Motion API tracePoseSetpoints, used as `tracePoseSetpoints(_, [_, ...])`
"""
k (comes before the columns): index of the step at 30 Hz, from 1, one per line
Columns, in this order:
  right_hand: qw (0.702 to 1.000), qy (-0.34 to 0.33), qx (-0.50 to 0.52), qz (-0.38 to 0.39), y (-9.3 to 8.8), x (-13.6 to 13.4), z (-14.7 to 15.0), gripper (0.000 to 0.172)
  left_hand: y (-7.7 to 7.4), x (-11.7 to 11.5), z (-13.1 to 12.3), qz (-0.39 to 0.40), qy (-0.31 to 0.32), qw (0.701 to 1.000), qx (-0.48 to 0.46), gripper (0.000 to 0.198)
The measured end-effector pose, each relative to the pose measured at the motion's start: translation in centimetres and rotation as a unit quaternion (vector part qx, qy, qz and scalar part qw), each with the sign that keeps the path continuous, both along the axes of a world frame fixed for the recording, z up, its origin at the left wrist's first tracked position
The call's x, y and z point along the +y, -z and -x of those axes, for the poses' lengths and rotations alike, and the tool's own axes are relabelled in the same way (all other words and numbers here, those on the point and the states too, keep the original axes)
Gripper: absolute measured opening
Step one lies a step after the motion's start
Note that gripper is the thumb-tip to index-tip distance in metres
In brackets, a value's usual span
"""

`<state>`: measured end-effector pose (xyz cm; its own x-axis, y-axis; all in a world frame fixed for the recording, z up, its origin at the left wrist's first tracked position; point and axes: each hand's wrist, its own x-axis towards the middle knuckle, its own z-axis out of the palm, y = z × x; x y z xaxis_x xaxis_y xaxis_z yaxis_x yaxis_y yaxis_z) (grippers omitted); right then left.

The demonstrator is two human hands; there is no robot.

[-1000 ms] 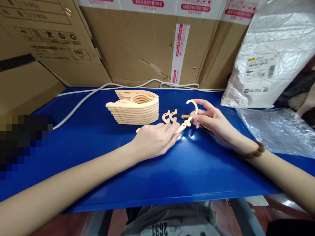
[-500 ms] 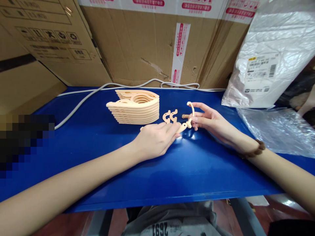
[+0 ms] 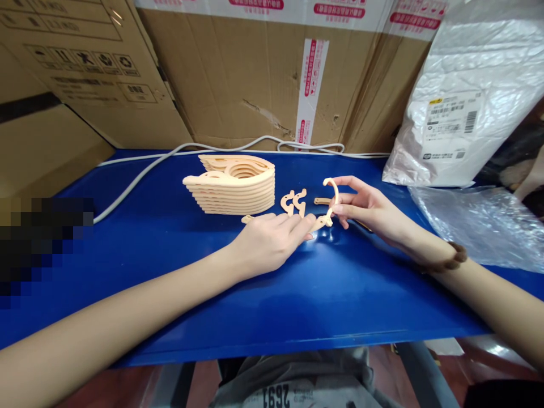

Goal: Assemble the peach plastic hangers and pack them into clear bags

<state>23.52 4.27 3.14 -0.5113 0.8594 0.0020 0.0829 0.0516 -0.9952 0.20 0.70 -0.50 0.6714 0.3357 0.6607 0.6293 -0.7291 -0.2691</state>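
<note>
My left hand [image 3: 272, 241] is closed over a cream plastic hanger arm [image 3: 318, 224], whose ends show on either side of the fingers. Between the thumb and fingers of my right hand [image 3: 355, 205] is a curved cream hanger hook [image 3: 335, 195]. The hook's lower end meets the tip of the hanger arm; whether they are joined I cannot tell. Behind my left hand, two small hook pieces [image 3: 293, 201] lie on the table. Another flat cream piece [image 3: 322, 201] lies behind the hook, partly hidden by my right hand.
A stack of folded cream hangers [image 3: 233, 192] stands left of the small pieces. A white cable [image 3: 170, 154] runs along the back of the blue table [image 3: 255, 311], before cardboard boxes [image 3: 238, 79]. To the right are a white parcel bag [image 3: 450, 113] and clear plastic wrap [image 3: 488, 226].
My right hand has shifted slightly right and turned the hook a little. The left hand has moved only slightly, and more of the hanger arm's left end shows.
</note>
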Motion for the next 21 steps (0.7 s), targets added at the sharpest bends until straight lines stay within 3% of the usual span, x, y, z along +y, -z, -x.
tracePoseSetpoints(13, [0.998,0.03,-0.04,-0.046,-0.3,-0.3,0.1,0.05,0.2,-0.1,0.0,-0.025,-0.029,0.999,0.035,0.025])
tracePoseSetpoints(21, [0.989,0.039,-0.055,-0.131,-1.1,-1.0,0.3,0.049,0.1,0.0,-0.2,-0.015,-0.033,0.999,0.035,0.029])
